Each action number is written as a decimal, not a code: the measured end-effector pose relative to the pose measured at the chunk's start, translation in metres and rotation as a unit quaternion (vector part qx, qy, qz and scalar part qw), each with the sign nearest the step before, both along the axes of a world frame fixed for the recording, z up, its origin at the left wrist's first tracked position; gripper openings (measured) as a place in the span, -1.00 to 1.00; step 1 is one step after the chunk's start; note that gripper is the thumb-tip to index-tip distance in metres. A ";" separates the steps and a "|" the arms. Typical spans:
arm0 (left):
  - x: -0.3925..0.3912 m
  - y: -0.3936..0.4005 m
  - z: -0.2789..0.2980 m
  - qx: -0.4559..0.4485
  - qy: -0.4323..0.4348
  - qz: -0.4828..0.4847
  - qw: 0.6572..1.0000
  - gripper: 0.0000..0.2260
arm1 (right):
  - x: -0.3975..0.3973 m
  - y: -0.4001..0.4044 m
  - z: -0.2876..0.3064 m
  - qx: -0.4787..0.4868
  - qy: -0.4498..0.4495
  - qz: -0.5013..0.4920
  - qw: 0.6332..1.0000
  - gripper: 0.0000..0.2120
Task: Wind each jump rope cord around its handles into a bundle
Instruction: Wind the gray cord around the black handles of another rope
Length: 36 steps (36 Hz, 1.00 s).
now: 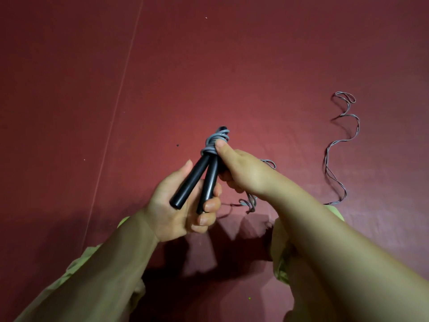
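left hand (178, 201): grips both black handles (199, 180) at lower ends
right hand (241, 168): thumb pinches grey cord (217, 140) coils at handle tops
loose cord (341, 145): trails on red floor (255, 66), right

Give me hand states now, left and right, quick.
Left hand: closed around the two black handles, holding them at their lower ends.
Right hand: closed, thumb pinching the grey cord wound round the handle tops.
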<state>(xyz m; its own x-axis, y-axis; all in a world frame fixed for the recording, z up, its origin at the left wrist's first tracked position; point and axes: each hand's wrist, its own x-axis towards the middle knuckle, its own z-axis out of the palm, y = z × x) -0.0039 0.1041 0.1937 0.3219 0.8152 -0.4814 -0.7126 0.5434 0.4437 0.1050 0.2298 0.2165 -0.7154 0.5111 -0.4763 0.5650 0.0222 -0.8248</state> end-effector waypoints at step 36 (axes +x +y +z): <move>0.002 -0.005 -0.006 0.128 -0.137 -0.096 0.978 -0.13 | 0.001 -0.011 0.005 -0.148 0.184 -0.013 0.972 -0.56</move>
<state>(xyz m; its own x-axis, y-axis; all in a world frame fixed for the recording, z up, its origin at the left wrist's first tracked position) -0.0021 0.0995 0.1880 0.5696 0.8093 -0.1434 -0.7189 0.5751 0.3903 0.1058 0.2192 0.2218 -0.8535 0.4110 -0.3203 0.2287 -0.2569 -0.9390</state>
